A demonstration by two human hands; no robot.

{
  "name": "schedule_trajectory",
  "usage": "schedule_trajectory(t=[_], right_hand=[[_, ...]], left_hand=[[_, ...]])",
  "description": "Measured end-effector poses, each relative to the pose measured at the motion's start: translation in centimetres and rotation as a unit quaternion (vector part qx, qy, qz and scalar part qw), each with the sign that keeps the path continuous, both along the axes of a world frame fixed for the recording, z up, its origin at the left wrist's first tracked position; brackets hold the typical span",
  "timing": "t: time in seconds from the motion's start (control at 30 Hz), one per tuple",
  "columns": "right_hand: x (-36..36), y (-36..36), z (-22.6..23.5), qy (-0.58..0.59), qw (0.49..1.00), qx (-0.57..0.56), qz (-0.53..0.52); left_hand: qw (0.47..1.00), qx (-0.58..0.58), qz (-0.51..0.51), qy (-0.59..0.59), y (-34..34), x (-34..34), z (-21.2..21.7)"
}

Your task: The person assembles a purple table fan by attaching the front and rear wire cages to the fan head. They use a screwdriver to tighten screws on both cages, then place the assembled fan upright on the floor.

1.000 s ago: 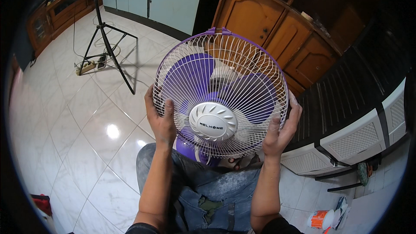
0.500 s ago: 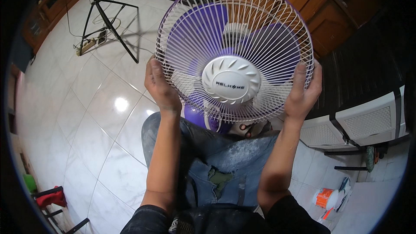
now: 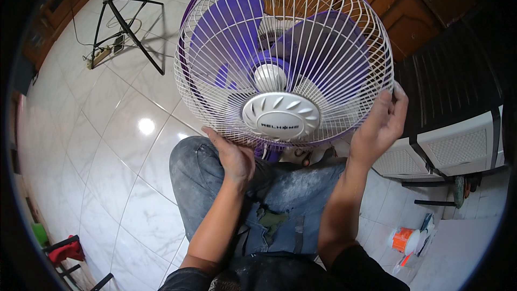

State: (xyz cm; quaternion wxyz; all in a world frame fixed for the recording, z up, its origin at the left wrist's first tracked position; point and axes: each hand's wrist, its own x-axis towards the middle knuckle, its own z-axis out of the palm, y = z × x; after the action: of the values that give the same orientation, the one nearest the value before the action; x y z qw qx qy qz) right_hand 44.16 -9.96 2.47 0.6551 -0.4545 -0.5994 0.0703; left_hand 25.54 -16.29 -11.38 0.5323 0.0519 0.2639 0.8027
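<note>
A fan with purple blades (image 3: 229, 35) faces me behind a round white wire guard (image 3: 334, 121). A silver hub cap (image 3: 281, 116) sits at the guard's middle, and the white blade nut (image 3: 270, 77) shows through the wires above it. My right hand (image 3: 379, 126) grips the guard's right edge, thumb in front and fingers curled around the rim. Under the lower left edge, my left hand (image 3: 235, 157) holds the guard from below; its thumb points up and left, while the guard hides its other fingers. Part of the purple base (image 3: 272, 153) shows below.
Scissors (image 3: 307, 159) lie on the floor just beyond my lap. A black tripod stand (image 3: 126, 27) and a power strip (image 3: 98, 56) stand at the far left. Dark drawers with pale fronts (image 3: 458, 145) are on the right, near a white and orange tub (image 3: 404, 240).
My left hand has slid from the guard's left edge down to its lower edge. The fan head has tilted, with its cap lower and the blade nut now visible. My right hand stays on the right edge.
</note>
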Motion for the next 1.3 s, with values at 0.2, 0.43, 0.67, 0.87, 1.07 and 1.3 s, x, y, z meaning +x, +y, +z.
schedule_trajectory(t=[0.2, 0.43, 0.67, 0.87, 1.07, 1.3], right_hand=[[-0.3, -2.8, 3.4, -0.027, 0.998, 0.015, 0.051], [-2.4, 0.0, 4.1, -0.038, 0.992, 0.083, 0.088], [-2.0, -0.2, 0.6, 0.013, 0.996, 0.053, 0.071], [-2.2, -0.9, -0.4, 0.001, 0.999, 0.038, 0.028], [-2.6, -1.0, -0.4, -0.014, 0.998, 0.064, 0.015], [-1.8, -0.5, -1.2, -0.023, 0.995, 0.088, 0.033]], left_hand=[[0.989, -0.067, -0.093, 0.088, -3.2, -3.2, 3.1], [0.977, -0.084, -0.005, 0.195, -0.1, -3.9, 2.7], [0.955, -0.026, 0.075, 0.285, 1.9, -3.1, -1.4], [0.942, -0.022, 0.093, 0.321, 2.0, -3.5, -2.8], [0.954, -0.012, 0.095, 0.285, 2.1, -3.4, -3.1], [0.978, -0.01, 0.081, 0.193, 2.1, -3.0, -2.5]])
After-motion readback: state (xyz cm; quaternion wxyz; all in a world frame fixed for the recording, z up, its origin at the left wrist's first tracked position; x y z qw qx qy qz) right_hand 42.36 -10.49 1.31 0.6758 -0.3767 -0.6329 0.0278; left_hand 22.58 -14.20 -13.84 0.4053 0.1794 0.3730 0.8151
